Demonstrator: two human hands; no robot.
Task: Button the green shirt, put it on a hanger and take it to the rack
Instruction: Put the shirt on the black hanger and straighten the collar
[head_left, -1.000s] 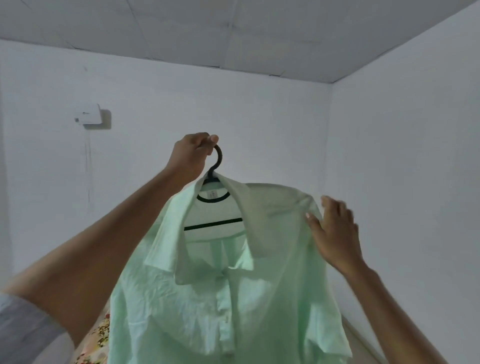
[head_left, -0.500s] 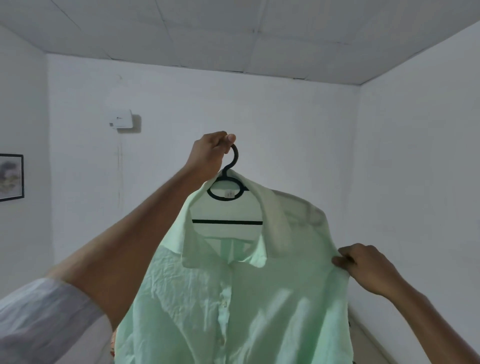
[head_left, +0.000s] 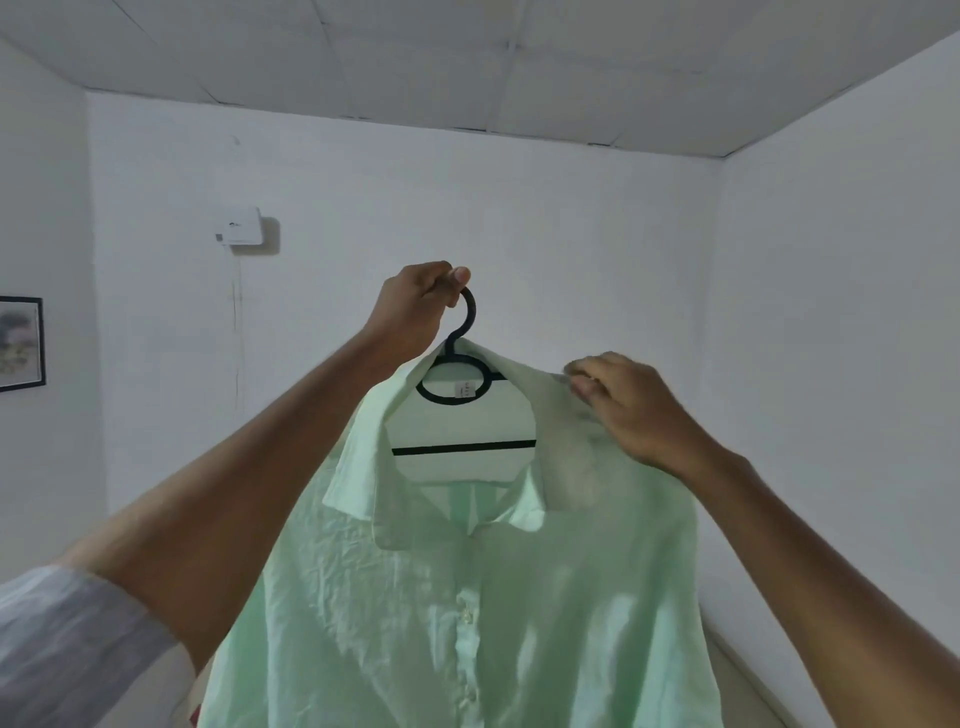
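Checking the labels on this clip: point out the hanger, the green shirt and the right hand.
hanger (head_left: 468, 318): head view, on its black hook.
green shirt (head_left: 395, 618): head view, on the front panel.
right hand (head_left: 636, 410): head view, on its back, at the shirt's shoulder.

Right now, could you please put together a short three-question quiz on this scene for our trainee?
1. True or false: the left hand grips the hook of the black hanger.
2. Where does the right hand hold the green shirt? A) at the hem B) at the shoulder beside the collar C) at a cuff
3. Fill in: the white box is mounted on the ____.

Key
1. True; the fingers curl round the hook and hold the hanger up.
2. B; the fingers pinch the cloth at the shoulder.
3. Wall; it sits up and left of the left hand.
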